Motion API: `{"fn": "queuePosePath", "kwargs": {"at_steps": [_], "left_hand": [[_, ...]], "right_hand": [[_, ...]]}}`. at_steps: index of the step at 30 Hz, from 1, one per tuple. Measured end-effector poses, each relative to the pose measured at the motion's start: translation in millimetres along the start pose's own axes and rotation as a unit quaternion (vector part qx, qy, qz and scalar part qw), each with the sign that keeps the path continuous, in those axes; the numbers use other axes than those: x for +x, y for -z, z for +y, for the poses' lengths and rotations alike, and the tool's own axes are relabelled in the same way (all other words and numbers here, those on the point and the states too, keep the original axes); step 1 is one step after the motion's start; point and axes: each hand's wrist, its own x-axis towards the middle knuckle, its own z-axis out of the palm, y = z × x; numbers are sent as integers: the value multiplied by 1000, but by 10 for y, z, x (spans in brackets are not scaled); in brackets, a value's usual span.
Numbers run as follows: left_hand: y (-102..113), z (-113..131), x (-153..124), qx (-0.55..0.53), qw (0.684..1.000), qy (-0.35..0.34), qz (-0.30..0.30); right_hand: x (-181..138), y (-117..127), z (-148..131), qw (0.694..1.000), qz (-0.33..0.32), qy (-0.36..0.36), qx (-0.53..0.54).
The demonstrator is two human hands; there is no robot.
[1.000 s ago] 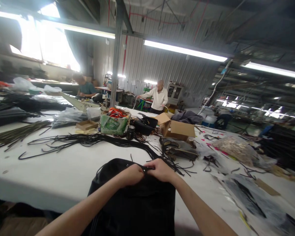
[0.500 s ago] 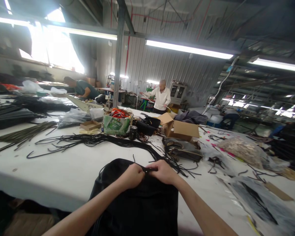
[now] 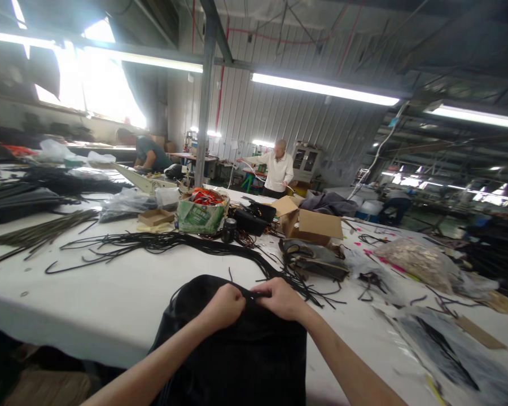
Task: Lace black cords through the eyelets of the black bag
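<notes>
A black fabric bag (image 3: pixel 237 352) lies on the white table (image 3: pixel 122 293) right in front of me, hanging over the near edge. My left hand (image 3: pixel 225 304) and my right hand (image 3: pixel 281 298) both pinch its upper rim, close together, with a thin black cord (image 3: pixel 254 294) running between the fingers. A long bundle of black cords (image 3: pixel 161 242) stretches across the table just beyond the bag.
Behind the cords stand a green bag with orange items (image 3: pixel 201 211), an open cardboard box (image 3: pixel 309 223) and a small flat box (image 3: pixel 156 216). Plastic bags (image 3: pixel 419 259) lie at right. A person in white (image 3: pixel 277 169) and another bent over (image 3: pixel 148 155) work far back.
Both hands stay pinched on the bag's rim, nearly still. The view has shifted slightly, and the person at the far left has bent lower.
</notes>
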Motion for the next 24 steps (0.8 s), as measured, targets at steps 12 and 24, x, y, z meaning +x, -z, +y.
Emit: {"fn": "queuePosePath", "kwargs": {"at_steps": [12, 24], "left_hand": [[-84, 28, 60, 36, 998, -6, 56], [-121, 24, 81, 33, 997, -33, 55]], "right_hand": [[-15, -15, 6, 1000, -6, 9, 7], [-7, -29, -13, 1000, -6, 7, -3]]}}
